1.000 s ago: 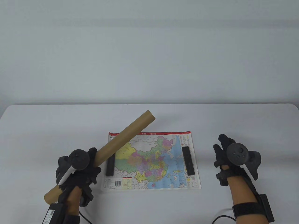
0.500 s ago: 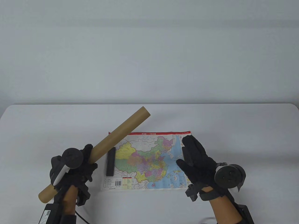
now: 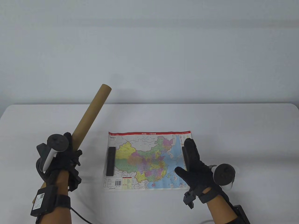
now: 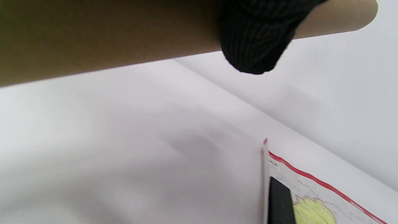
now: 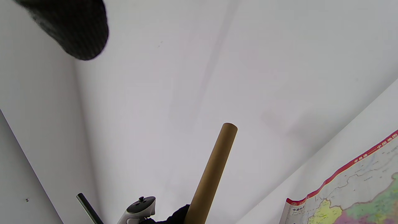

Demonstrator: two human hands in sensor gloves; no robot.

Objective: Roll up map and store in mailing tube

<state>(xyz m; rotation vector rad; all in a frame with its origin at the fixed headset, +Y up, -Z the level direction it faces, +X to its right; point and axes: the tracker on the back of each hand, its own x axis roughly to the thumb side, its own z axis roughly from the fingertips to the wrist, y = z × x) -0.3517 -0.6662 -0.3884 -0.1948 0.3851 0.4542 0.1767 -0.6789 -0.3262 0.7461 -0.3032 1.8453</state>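
A colourful map [image 3: 149,161] lies flat on the white table [image 3: 245,130], held by two black weight bars. The left bar [image 3: 110,161] is uncovered. My left hand [image 3: 67,154] grips a brown cardboard mailing tube [image 3: 91,112] near its lower end; the tube tilts up and away, left of the map and clear of it. My right hand [image 3: 193,161] lies with fingers stretched over the right bar [image 3: 183,151], thumb spread to the left. The left wrist view shows the tube [image 4: 108,40] under a fingertip [image 4: 255,40], with the map's corner [image 4: 314,214] below. The right wrist view shows the tube [image 5: 211,174] and map [image 5: 357,189].
A plain grey wall [image 3: 149,46] stands behind the table's far edge. Cables trail from both wrists at the near edge. The left hand's tracker [image 5: 140,207] shows at the bottom of the right wrist view.
My left hand swung the tube up and to the left, off the map. My right hand moved in from the right and settled over the right weight bar.
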